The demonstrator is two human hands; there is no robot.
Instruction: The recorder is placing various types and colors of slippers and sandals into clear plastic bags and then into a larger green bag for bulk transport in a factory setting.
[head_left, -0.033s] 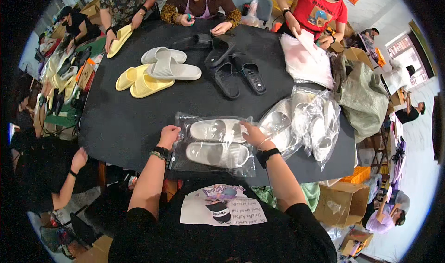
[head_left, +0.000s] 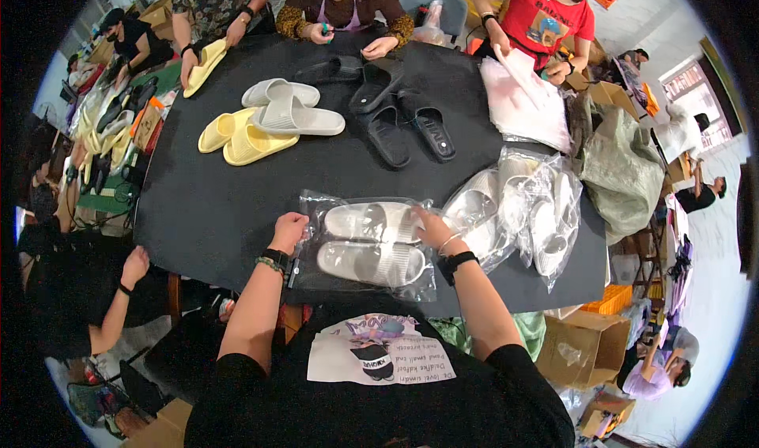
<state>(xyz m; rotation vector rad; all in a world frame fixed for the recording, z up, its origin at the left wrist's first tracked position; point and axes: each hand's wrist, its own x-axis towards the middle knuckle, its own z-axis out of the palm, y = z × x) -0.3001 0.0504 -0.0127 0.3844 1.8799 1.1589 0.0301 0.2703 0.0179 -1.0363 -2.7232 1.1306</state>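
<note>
On the black table (head_left: 213,211), grey slippers (head_left: 304,121) lie by a pair of yellow slippers (head_left: 261,145), left of several black slippers (head_left: 387,140). A grey chair (head_left: 452,7) stands beyond the far edge. At the right are a crumpled green sack (head_left: 621,175), an orange crate (head_left: 613,299) and an open cardboard box (head_left: 607,349).

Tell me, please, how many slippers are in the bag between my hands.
2: one slipper lies farther from you, its right end by your right hand; the other slipper lies alongside, nearer you. Both show through the bag; no others show inside.
</note>
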